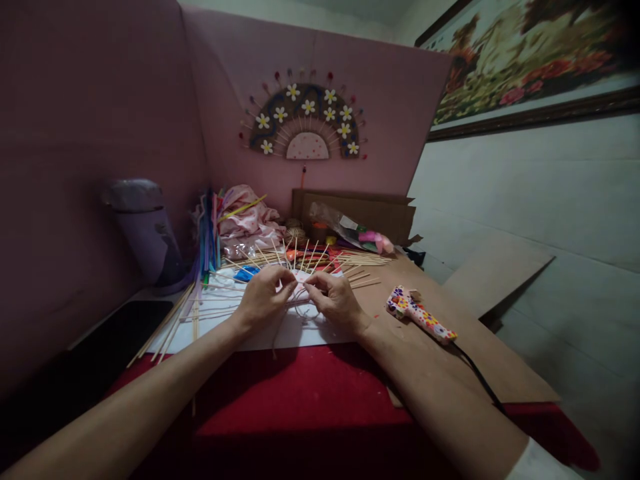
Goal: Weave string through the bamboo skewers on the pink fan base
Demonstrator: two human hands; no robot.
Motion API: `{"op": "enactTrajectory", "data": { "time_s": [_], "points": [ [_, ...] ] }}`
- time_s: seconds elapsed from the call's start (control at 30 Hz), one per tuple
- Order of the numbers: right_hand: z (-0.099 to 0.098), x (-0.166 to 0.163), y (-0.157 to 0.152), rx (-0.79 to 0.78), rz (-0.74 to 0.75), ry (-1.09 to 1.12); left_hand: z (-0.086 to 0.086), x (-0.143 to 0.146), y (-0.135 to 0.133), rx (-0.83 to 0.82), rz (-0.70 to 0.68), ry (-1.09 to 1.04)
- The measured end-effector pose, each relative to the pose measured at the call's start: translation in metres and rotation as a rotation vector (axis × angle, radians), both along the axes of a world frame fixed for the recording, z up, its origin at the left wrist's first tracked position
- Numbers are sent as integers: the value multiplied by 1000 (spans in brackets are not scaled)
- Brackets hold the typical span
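My left hand (270,293) and my right hand (335,298) meet over the middle of the work surface, thumbs and fingers pinched close together. Between them runs a thin greyish string (300,310), whose loose loops and tail hang onto the white sheet below. Just beyond my fingertips is a piece of pink dotted fabric (301,275), partly hidden by my hands. Thin wooden sticks (295,250) fan outward from it. More sticks lie flat at both sides of my hands.
A flower-patterned glue gun (420,315) with a black cord lies on brown cardboard (480,363) at right. Left stand a purple tumbler (147,233) and colourful pipe cleaners (206,233). Behind are crumpled pink cloth (250,217) and a twine ball (295,232). A flowered fan (305,110) hangs above.
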State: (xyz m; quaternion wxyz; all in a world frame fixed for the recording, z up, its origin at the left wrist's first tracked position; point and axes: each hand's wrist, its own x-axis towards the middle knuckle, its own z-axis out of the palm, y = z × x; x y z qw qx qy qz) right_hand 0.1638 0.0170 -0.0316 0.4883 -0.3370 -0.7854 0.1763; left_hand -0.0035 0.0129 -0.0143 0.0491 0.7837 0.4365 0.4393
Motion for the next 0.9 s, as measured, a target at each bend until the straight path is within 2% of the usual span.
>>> {"op": "enactTrajectory", "data": {
  "time_s": [0.1,0.17,0.43,0.7,0.9],
  "points": [
    [0,1,0,33,-6,-21,-3,2,-1,-101,-71,61],
    [1,2,-1,56,-12,-46,-4,3,-1,-94,-86,85],
    [0,2,-3,129,-73,-229,-9,3,3,-96,-14,210],
    [-2,0,-1,45,3,-174,-12,5,2,-47,-11,182],
    [2,-5,-2,-153,102,14,-12,6,3,-44,-35,112]
  ]
}}
